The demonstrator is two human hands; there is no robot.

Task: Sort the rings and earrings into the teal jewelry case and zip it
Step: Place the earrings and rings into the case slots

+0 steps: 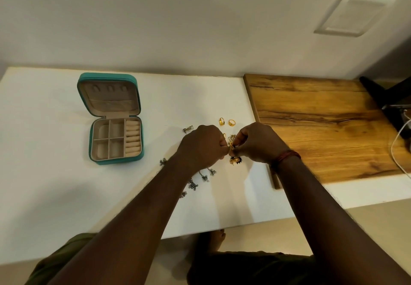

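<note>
Pinching gold earring (231, 145): left hand (200, 145), right hand (255, 142) | teal case (115, 161) leftward

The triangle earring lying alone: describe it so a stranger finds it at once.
On the white table, look between the open teal jewelry case and the left hand. The triangle earring lies there alone; unlike the silver cluster earrings by the forearm, it is a wire triangle.

Left arm reaches in from 7 o'clock, right from 5. Left grip (201, 145) and right grip (255, 143) meet, fingers curled, both pinching one small gold piece (231, 146).
</note>
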